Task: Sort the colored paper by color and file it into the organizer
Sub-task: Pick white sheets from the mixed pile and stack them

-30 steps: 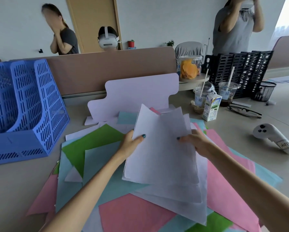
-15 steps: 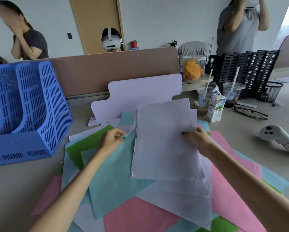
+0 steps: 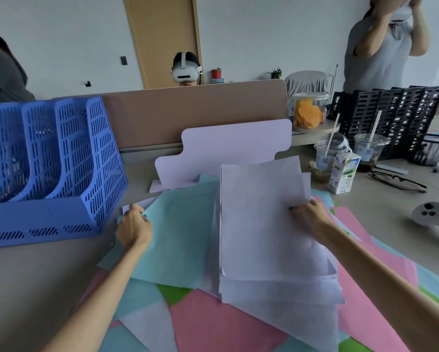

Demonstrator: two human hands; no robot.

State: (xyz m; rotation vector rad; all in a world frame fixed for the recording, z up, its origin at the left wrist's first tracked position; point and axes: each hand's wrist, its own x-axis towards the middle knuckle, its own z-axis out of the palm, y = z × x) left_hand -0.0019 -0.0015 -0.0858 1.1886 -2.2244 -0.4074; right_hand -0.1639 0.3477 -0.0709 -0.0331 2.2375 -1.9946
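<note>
my right hand (image 3: 308, 215) pinches the right edge of the white sheets (image 3: 261, 224), thumb on top, over the pile in the middle of the table (image 3: 22, 288). my left hand (image 3: 134, 228) has its fingers curled on the far left corner of a light blue sheet (image 3: 180, 232). the paper is thin, light and limp. it slides and creases easily, so i think it is better to hold it near the middle of an edge. i count one blue organizer (image 3: 48, 219) at the left, at least four white sheets and three pink patches (image 3: 213, 326). the green paper (image 3: 174, 293) shows only in small bits.
</note>
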